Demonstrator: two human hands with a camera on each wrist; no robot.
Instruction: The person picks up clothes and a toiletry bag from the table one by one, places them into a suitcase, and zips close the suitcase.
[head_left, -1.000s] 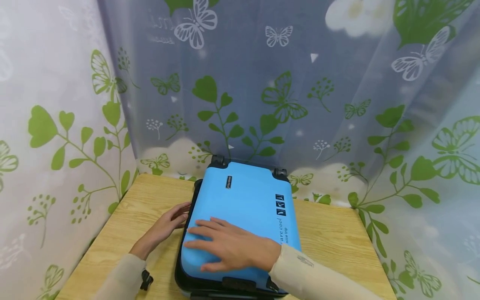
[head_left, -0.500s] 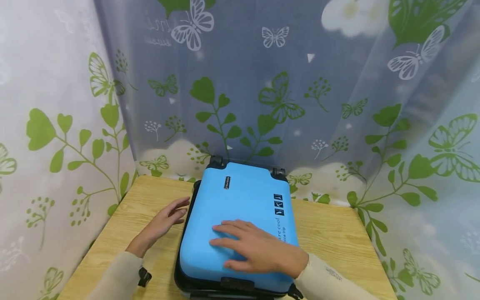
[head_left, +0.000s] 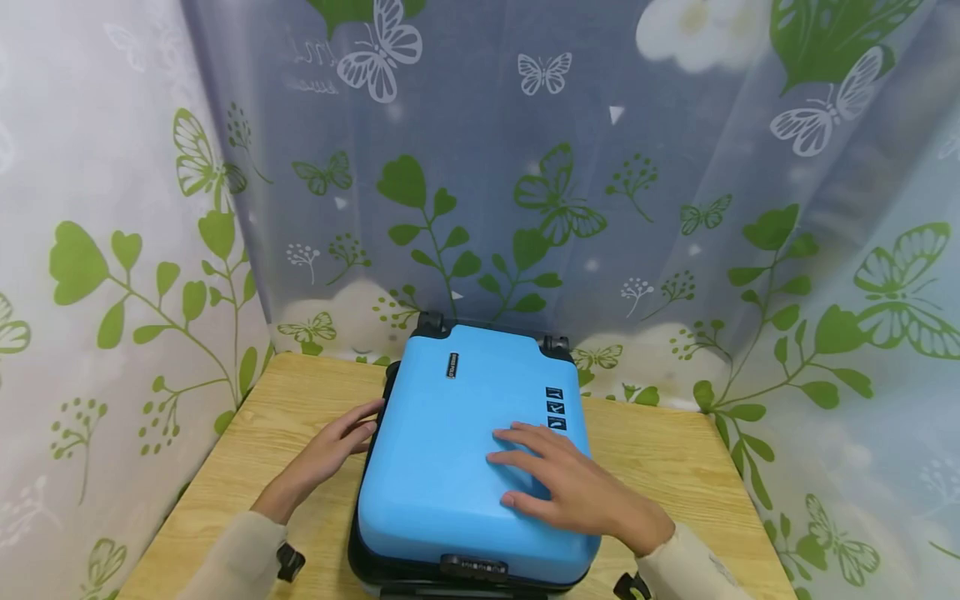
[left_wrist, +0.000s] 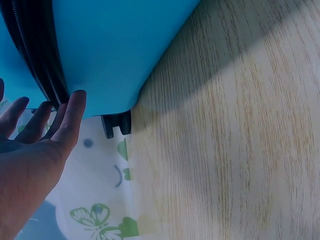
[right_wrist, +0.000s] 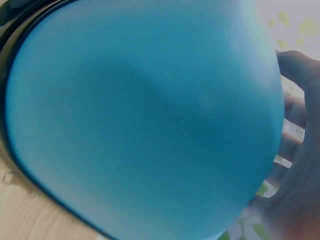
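A sheer curtain [head_left: 525, 167] printed with green leaves and white butterflies fills the upper frame on three sides. Below it, a pale wood desk [head_left: 660, 467] spans the lower frame. At lower centre lies a closed blue suitcase [head_left: 450, 450]. The right hand [head_left: 577, 492] rests on its lid, fingers straight; the left hand [head_left: 326, 454] touches its left edge, fingers relaxed.

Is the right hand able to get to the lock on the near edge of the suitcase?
Probably yes. The right hand lies flat on the suitcase, and nothing stands between it and the lock.
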